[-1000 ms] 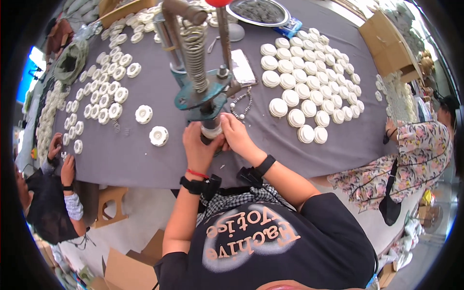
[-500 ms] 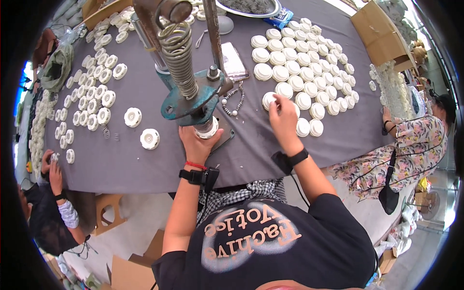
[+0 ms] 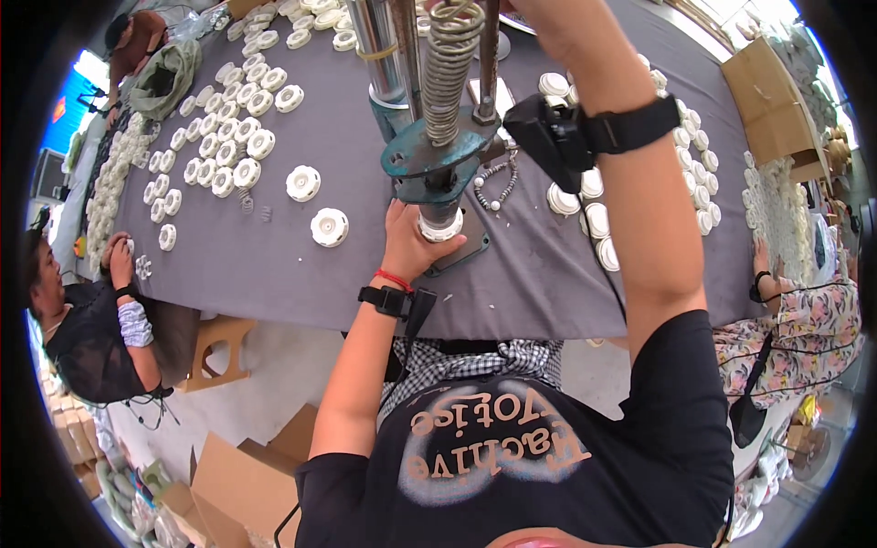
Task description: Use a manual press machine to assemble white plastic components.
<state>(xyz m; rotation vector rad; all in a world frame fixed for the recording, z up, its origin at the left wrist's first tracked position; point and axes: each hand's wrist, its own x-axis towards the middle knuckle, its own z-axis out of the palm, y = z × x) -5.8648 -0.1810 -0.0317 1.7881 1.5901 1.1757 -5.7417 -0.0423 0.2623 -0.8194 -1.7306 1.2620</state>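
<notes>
A blue-green hand press (image 3: 437, 157) with a thick coil spring (image 3: 449, 68) stands on the grey-covered table in front of me. Under its ram sits a white round notched cap (image 3: 440, 226), and my left hand (image 3: 408, 242) curves around it, thumb in front. My right arm stretches up and away past the press. The right hand (image 3: 559, 29) is cut off by the top edge, so its fingers do not show. Two loose white caps, one (image 3: 329, 226) nearer and one (image 3: 303, 184) farther, lie left of the press.
Many white caps (image 3: 224, 146) cover the table's left side; more white round pieces (image 3: 596, 221) lie at right, partly behind my arm. A beaded bracelet (image 3: 494, 187) rests beside the press. Co-workers sit at left (image 3: 100, 329) and right (image 3: 790, 320). A cardboard box (image 3: 776, 105) stands at far right.
My right hand has left the white pieces at right and risen to the top edge beside the press. My left hand still holds the cap under the ram. The whole view has shifted.
</notes>
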